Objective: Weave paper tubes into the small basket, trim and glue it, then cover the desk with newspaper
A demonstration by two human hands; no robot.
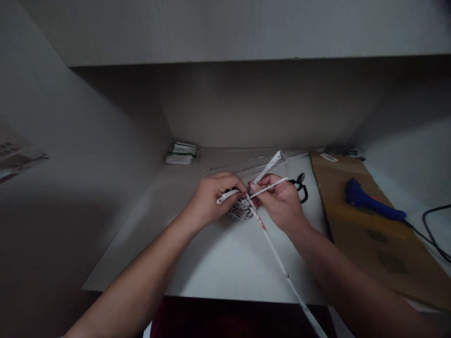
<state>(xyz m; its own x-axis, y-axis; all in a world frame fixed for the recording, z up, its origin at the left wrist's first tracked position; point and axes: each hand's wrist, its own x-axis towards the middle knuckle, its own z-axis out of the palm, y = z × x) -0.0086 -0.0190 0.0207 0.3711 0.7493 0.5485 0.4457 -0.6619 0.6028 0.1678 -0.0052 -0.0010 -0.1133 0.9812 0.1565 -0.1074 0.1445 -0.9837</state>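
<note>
A small round basket [241,210], woven from rolled newspaper tubes, sits on the table between my two hands. My left hand [220,195] is closed on its left side, fingers pinching at the rim, with a short paper tube [227,196] poking out beside the thumb. On the other side my right hand [276,197] pinches the paper tubes at the rim. One thick tube [269,167] slants up past its fingers, and a thinner one [271,186] crosses the thumb. From the rim a long paper strip [275,251] runs down over the table's front edge. My fingertips partly hide the weave.
Black-handled cutters [301,185] lie just beyond my right hand. Further right, a blue glue gun [373,202] with a cable rests on a cardboard sheet [352,244]. Thin rods [253,164] and a white packet [182,153] lie at the back. A shelf [246,33] overhangs the table.
</note>
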